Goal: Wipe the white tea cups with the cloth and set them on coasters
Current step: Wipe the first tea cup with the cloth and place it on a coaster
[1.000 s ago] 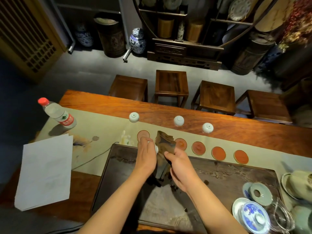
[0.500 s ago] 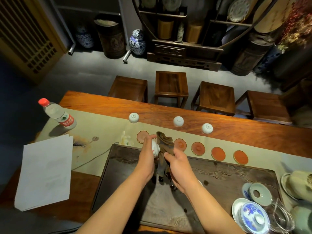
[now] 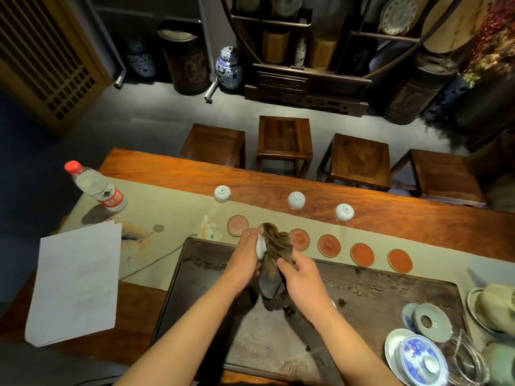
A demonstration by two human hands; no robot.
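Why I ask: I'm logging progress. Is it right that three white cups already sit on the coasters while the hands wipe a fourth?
Not quite. The head view shows the three white cups on the table runner and wood beyond the coasters, not on them. The hands do wipe a fourth.

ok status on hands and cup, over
Left hand grips white cup; right hand holds brown cloth against it. Coasters bare. Nothing in the way.

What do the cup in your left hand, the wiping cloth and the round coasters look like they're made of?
Cup: glazed white ceramic, probably porcelain; smooth, bright and slightly shiny. Cloth: soft brown fabric, matte, hanging in loose folds. Coasters: flat reddish discs with a thin pale rim, matte; possibly clay, leather or lacquered wood, which the view cannot settle.
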